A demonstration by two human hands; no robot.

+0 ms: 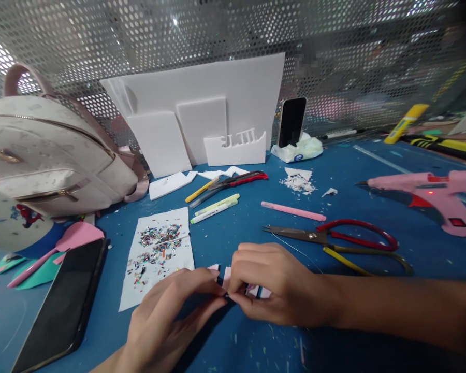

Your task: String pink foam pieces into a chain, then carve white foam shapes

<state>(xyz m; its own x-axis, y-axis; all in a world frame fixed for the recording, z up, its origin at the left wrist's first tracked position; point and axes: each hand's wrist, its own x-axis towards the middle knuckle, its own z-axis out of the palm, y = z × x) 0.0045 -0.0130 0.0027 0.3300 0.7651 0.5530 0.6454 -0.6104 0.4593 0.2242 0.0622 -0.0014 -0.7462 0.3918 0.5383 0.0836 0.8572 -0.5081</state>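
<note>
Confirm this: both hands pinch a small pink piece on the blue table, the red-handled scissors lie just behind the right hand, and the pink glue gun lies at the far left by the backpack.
One detail is wrong. The head view shows the glue gun at the far right, not by the backpack. The rest holds: left hand and right hand pinch the pink piece on the table, scissors just behind.

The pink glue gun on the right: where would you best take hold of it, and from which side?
Take the pink glue gun by its handle, the thick end at the lower right near the switch, coming from above. It lies on its side on the blue table, and its nozzle points left with a red light on, likely hot.
</note>
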